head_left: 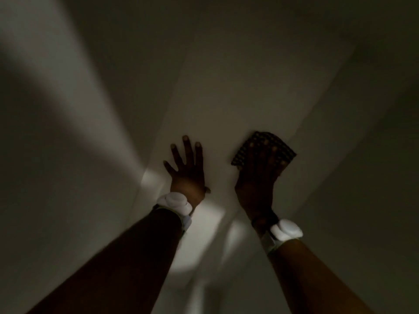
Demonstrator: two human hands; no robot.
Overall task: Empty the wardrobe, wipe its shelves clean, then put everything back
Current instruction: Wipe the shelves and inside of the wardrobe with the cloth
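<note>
One head-worn camera looks forward, close onto a dim white wardrobe panel [226, 87].

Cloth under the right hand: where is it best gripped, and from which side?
Probably the free corner of the cloth beyond the right hand, pinched from the right: it lies flat on the white panel, the hand covering the rest.

The left hand [186, 171] and right hand [258, 177] are seen bare, as are both forearms running in from the lower edge of the frame. A left wrist device [175, 201], white, smooth and built of overlapping rounded lobes, is worn just left of centre on a pale band [187, 223]. A matching right wrist device [286, 230] is worn lower right of centre on a greyish strap [268, 242], with a narrow dark band [264, 219] seen beside it.
</note>
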